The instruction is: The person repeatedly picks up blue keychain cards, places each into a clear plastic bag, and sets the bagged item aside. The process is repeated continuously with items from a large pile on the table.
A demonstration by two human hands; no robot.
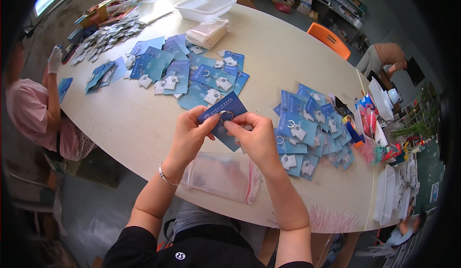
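Between my two hands, above the table's near side, is a blue keychain card (220,106) with a metal ring at its middle. My left hand (191,132) grips the card's left side, thumb close to the ring. On the other side my right hand (254,136) pinches the card near the ring; its fingers partly hide whatever hangs below. Beneath my hands lies a clear zip bag (218,179) with a red strip. Farther off, a loose pile of keychain cards (177,73) carries white shirt-shaped tags. To the right are more keychain cards (300,124), seemingly in clear sleeves.
A stack of clear sleeves (207,34) and a white plastic tub (205,6) stand at the back. Grey-white tags (108,38) are heaped far left. A gloved person (36,105) sits at left. Pink-white strands (331,219) lie near right; an orange chair (329,40) stands beyond the table.
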